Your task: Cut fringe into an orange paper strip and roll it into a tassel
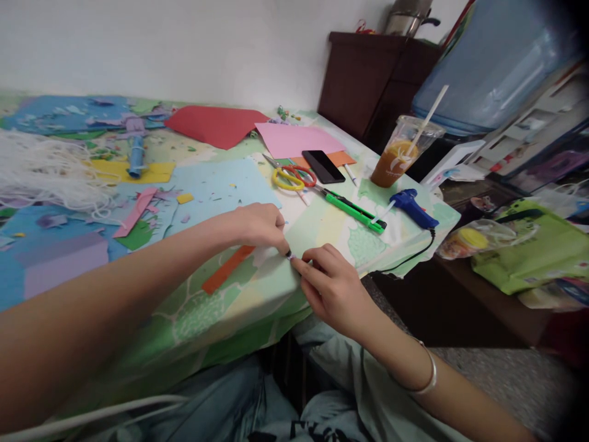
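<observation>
My left hand reaches in from the left with its fingers curled and pinched together. My right hand, with a silvery bracelet on the wrist, has its thumb and fingers closed. Their fingertips meet at the table's near edge around a tiny piece, dark at one end and pale beside it, too small and covered to name. Under my left wrist lies an orange paper strip on the patterned tablecloth.
Beyond my hands lie scissors, a green utility knife, a black phone and a blue glue gun with a cord. A drink cup stands near the right edge. Coloured paper and white string cover the back and left.
</observation>
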Available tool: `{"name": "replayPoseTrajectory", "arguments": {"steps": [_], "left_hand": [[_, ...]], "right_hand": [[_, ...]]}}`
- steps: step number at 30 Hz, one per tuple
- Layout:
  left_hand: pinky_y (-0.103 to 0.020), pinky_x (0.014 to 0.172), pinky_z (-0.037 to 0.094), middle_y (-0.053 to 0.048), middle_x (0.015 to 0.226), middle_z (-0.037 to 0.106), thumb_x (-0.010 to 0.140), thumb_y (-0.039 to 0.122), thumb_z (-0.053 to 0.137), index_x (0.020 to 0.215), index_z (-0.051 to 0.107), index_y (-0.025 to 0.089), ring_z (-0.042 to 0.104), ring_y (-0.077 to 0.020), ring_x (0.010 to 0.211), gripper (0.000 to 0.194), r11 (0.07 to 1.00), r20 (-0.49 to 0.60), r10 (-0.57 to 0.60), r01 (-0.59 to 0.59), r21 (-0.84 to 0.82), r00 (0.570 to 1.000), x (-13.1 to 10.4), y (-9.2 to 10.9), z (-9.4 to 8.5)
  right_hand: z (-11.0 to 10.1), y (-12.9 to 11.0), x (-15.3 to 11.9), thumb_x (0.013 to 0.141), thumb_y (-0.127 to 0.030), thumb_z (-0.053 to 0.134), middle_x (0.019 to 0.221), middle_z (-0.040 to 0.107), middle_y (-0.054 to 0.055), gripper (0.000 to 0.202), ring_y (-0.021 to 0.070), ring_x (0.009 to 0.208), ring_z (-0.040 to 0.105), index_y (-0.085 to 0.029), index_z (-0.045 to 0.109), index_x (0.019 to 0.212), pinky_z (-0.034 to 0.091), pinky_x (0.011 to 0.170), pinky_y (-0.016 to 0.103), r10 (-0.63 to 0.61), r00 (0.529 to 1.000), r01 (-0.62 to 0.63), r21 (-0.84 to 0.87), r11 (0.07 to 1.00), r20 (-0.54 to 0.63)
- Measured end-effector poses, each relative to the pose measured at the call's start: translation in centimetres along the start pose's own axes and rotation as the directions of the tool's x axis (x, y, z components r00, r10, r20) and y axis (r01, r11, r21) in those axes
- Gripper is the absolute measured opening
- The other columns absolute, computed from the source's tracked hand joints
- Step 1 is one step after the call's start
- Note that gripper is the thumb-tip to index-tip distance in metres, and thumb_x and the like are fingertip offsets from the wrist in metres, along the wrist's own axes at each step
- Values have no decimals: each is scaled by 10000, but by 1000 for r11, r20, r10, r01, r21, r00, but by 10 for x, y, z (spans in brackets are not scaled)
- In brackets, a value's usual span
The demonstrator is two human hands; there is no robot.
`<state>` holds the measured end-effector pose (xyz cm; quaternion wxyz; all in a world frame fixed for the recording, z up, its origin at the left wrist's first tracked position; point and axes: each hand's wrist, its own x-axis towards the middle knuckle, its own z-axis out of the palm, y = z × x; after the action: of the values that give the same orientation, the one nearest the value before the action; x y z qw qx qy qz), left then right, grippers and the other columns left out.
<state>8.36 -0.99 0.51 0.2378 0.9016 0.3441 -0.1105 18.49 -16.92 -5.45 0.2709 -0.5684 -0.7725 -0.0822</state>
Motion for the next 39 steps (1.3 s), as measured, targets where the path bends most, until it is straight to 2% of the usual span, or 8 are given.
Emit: {"name": "replayPoseTrajectory", "arguments": {"steps": [4, 13, 22, 25, 28, 33, 36, 39], "left_hand": [[-278, 509, 281, -2, 535, 509, 520, 414, 627, 537, 511, 206, 451, -161, 543, 238, 999, 6, 34, -35, 19, 999, 3, -3, 1], [-268, 511, 302, 0, 591, 543, 522, 421, 620, 594, 521, 207, 479, -161, 578, 247, 998, 9, 58, -59, 22, 998, 2, -5, 2], [-265, 503, 306, 5, 590, 547, 523, 409, 622, 614, 518, 213, 482, -162, 571, 240, 1000, 6, 31, -31, -6, 1000, -5, 2, 0], [-263, 499, 298, 11, 553, 530, 512, 380, 634, 601, 524, 207, 468, -155, 548, 225, 999, 16, 28, -28, -22, 999, -5, 4, -2], [-256, 510, 309, 17, 548, 535, 525, 356, 637, 601, 543, 199, 474, -151, 557, 197, 995, 19, 79, -77, -67, 997, -4, -1, -2], [-233, 567, 365, 13, 651, 614, 638, 347, 598, 709, 630, 191, 525, -140, 632, 175, 951, 41, 248, -235, -203, 968, -6, -23, 0], [-225, 584, 384, 4, 666, 617, 684, 337, 578, 743, 644, 172, 526, -131, 635, 187, 925, 32, 296, -278, -258, 955, -9, -34, 2], [-223, 576, 390, 1, 660, 612, 701, 322, 579, 740, 637, 163, 530, -130, 625, 174, 899, 29, 331, -305, -315, 943, -17, -38, 1]], "right_hand": [[-1, -1, 0, 915, -94, 410, 831, 579, 154, 283, 215, 758, 459, -7, 673, 976, 432, 676, 346, -3, 1000, 4, -15, 1000, 19], [-8, -8, 5, 901, -61, 408, 836, 563, 146, 254, 232, 787, 467, -31, 659, 928, 452, 677, 349, -17, 984, 41, -132, 990, 176], [-16, -7, 12, 871, -33, 424, 825, 562, 136, 236, 231, 769, 468, -89, 650, 833, 448, 643, 342, -87, 975, 110, -99, 989, 206], [-20, -9, 15, 850, -33, 462, 801, 564, 129, 205, 230, 756, 467, -100, 647, 794, 447, 637, 340, -104, 962, 139, -120, 983, 254], [-24, -9, 15, 854, -24, 447, 827, 573, 133, 217, 226, 769, 463, -93, 647, 806, 459, 652, 339, -107, 944, 153, -128, 980, 313], [-27, 1, 4, 858, -53, 453, 957, 585, 146, 231, 232, 869, 506, -83, 649, 977, 488, 739, 361, -51, 967, 45, 27, 999, 251], [-31, 7, 1, 855, -59, 460, 988, 616, 143, 253, 229, 912, 552, -107, 658, 1007, 501, 770, 362, -63, 977, 36, 137, 990, 202], [-37, 13, 7, 847, -67, 470, 986, 654, 125, 270, 202, 879, 613, -136, 671, 1013, 519, 752, 329, 12, 996, -34, 235, 971, 92]]}}
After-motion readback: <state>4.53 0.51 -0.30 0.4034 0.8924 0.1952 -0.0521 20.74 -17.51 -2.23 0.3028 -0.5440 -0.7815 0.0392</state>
